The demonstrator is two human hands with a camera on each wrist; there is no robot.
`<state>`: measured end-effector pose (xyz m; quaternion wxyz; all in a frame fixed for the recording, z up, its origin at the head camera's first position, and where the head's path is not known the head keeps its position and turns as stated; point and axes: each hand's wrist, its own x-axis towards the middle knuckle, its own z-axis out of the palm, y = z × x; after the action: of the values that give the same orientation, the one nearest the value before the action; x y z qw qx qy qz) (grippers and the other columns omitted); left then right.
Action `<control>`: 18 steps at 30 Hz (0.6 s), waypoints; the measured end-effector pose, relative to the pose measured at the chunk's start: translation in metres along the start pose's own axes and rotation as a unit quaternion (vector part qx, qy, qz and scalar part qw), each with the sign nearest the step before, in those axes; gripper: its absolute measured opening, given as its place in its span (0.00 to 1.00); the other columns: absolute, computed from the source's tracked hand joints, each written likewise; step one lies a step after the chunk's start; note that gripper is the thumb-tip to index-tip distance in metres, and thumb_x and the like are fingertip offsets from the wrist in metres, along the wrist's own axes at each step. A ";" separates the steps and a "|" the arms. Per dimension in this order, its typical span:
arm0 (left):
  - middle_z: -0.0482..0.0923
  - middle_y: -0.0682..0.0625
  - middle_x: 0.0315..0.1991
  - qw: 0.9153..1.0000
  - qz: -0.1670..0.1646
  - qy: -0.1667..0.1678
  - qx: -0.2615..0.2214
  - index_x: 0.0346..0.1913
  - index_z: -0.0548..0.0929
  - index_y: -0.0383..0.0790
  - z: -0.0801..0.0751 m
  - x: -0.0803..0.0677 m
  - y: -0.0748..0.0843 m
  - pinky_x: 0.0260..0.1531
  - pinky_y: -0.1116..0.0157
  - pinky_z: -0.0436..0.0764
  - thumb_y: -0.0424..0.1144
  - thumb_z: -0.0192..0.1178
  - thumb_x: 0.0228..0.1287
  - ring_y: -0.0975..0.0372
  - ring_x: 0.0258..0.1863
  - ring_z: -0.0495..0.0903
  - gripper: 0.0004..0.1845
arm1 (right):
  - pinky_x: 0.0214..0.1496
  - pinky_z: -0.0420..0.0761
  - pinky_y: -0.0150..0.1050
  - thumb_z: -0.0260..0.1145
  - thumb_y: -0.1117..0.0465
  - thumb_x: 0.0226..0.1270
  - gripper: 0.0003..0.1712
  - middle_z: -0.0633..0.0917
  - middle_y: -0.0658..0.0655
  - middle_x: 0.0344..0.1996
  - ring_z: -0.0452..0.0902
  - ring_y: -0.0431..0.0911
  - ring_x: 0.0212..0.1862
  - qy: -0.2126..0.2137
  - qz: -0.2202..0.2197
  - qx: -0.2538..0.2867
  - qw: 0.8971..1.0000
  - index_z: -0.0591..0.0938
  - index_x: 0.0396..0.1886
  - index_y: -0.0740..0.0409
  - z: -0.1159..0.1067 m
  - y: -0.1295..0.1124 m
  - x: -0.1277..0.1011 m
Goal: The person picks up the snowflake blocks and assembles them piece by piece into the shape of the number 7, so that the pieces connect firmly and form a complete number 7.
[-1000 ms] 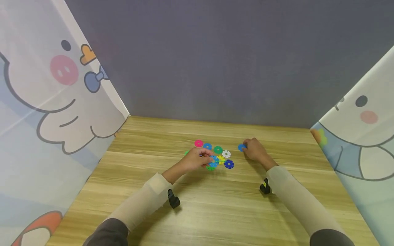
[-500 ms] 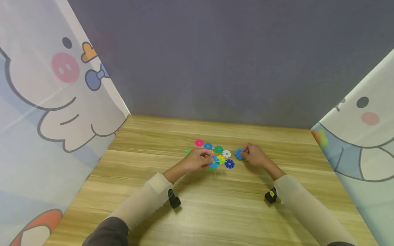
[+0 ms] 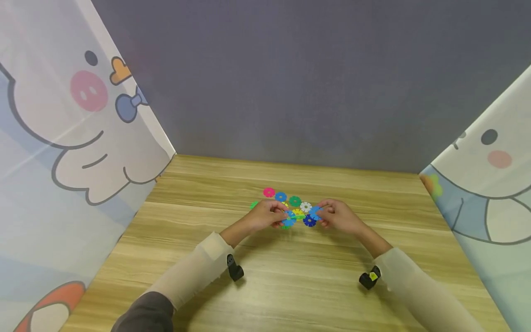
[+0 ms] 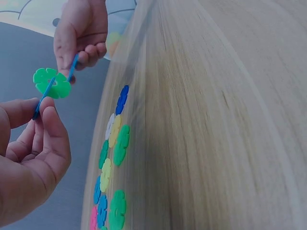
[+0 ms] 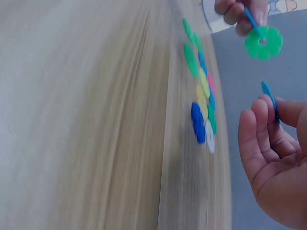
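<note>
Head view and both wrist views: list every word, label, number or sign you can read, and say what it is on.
None can be read.
The side curtains carry cartoon animals only, no lettering.
The plastic discs are plain.
The yellow mark on the right wrist camera is too small to read.

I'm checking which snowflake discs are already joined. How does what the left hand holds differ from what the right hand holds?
The left hand pinches two pieces, a blue disc slotted crosswise into a green disc; the right hand pinches a single blue disc. The left hand's pair shows the green face flat on; the right hand's disc is seen edge-on. Both are held above the table, apart from each other.
</note>
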<state>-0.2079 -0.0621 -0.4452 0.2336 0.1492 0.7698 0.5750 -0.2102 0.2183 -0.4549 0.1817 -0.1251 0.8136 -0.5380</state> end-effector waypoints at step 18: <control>0.79 0.32 0.44 0.999 -0.018 -0.007 -0.033 0.49 0.80 0.36 0.002 0.004 -0.002 0.39 0.58 0.86 0.36 0.59 0.67 0.64 0.29 0.82 0.11 | 0.35 0.86 0.41 0.61 0.59 0.70 0.22 0.85 0.70 0.32 0.83 0.46 0.28 -0.014 0.018 0.062 0.998 0.69 0.55 0.69 0.015 -0.008 -0.007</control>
<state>-0.2107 -0.0592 -0.4487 0.2545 0.1314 0.7511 0.5948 -0.1978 0.2052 -0.4514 0.2102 -0.1062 0.7781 -0.5823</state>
